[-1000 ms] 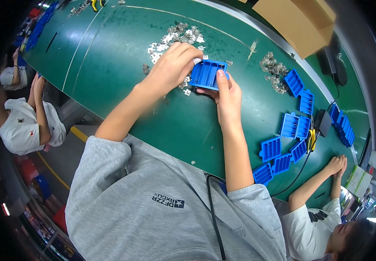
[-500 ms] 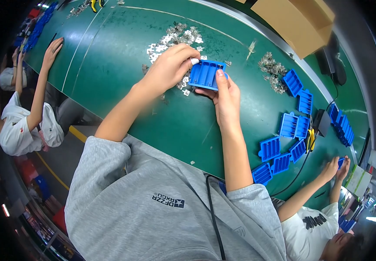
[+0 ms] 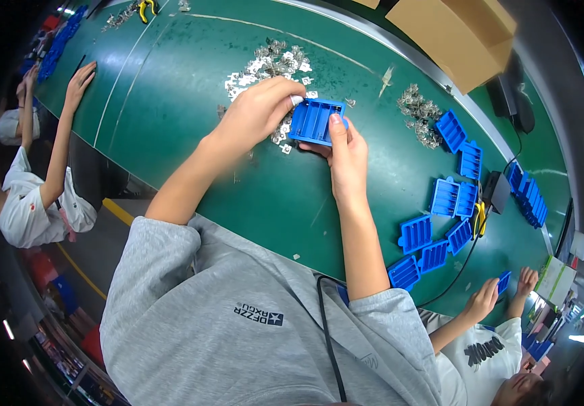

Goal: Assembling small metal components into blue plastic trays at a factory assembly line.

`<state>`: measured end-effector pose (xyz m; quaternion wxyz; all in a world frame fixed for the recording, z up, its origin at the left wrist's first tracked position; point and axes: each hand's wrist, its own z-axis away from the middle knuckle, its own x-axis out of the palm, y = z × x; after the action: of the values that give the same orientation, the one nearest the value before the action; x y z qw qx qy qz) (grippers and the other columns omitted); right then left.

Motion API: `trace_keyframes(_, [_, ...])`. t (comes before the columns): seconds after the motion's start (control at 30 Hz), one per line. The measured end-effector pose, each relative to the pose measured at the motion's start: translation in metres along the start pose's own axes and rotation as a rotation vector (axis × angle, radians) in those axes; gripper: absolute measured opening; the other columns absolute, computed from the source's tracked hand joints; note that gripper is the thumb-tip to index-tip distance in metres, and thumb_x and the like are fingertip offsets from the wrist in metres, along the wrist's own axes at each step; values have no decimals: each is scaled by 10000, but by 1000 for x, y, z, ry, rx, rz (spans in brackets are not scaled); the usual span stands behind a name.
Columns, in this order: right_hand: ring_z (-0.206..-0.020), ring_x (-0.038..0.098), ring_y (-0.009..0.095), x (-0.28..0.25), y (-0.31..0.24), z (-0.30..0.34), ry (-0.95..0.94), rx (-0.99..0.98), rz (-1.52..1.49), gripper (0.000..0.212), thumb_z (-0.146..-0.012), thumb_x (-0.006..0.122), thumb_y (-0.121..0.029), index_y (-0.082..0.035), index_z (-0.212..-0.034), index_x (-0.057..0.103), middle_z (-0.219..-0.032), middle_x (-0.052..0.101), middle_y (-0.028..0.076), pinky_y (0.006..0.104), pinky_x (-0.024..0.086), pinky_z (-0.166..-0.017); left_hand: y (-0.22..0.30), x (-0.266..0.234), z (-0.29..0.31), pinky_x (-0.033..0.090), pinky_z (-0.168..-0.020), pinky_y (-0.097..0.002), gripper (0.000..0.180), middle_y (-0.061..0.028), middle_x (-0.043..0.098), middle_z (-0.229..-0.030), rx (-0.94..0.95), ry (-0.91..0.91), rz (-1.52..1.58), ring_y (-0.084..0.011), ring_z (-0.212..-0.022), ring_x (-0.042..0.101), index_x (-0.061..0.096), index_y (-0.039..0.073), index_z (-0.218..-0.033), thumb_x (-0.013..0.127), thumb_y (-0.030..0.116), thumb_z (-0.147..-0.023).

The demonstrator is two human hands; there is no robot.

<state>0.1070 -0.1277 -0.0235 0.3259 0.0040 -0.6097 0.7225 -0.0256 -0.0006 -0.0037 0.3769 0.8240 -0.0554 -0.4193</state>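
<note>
A blue battery holder (image 3: pixel 314 122) with several long compartments is held above the green table, its open side facing up. My right hand (image 3: pixel 347 152) grips it at the right and near edges, thumb on top and fingers underneath. At its far left corner my left hand (image 3: pixel 259 110) is closed in a pinch, touching the holder. A white cover (image 3: pixel 296 100) sits on a left fingertip. Whatever those fingers pinch, if anything, is hidden. Just beyond the hands lies a pile of small metal contact plates (image 3: pixel 265 66), several of them white-looking, partly covered by my left hand.
More blue battery holders (image 3: pixel 415 234) lie along the right, near a heap of metal springs (image 3: pixel 419 108). Yellow-handled pliers (image 3: pixel 479 220) rest beside a black cable. A cardboard box (image 3: pixel 454 40) stands at the far edge. Co-workers sit at left and right; the right one holds a blue piece (image 3: pixel 503 282).
My hands stay at the holder with almost the same grip; the view has shifted slightly. The right co-worker's hands have moved apart, with the blue piece in one of them.
</note>
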Motion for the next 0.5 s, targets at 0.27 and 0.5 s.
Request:
trace_keyframes(0.27, [-788,649,150,2,-1,-1,-8,-15,-37,414,-979,524,-344,61,-1062,544,-931,624,107,290,587,-678,5,0,-1,502,-729,-345,155,-119,623,-946,16,11,-25,-277,-861,622,619,8,-980,602,-24,-829])
trace_keyframes(0.5, [-786,651,154,-1,0,3,-4,-28,-50,431,-979,520,-353,66,-1074,542,-947,626,110,290,588,-675,11,1,3,504,-680,-316,131,-109,626,-956,-55,-2,-17,-233,-854,626,634,14,-975,618,9,-845])
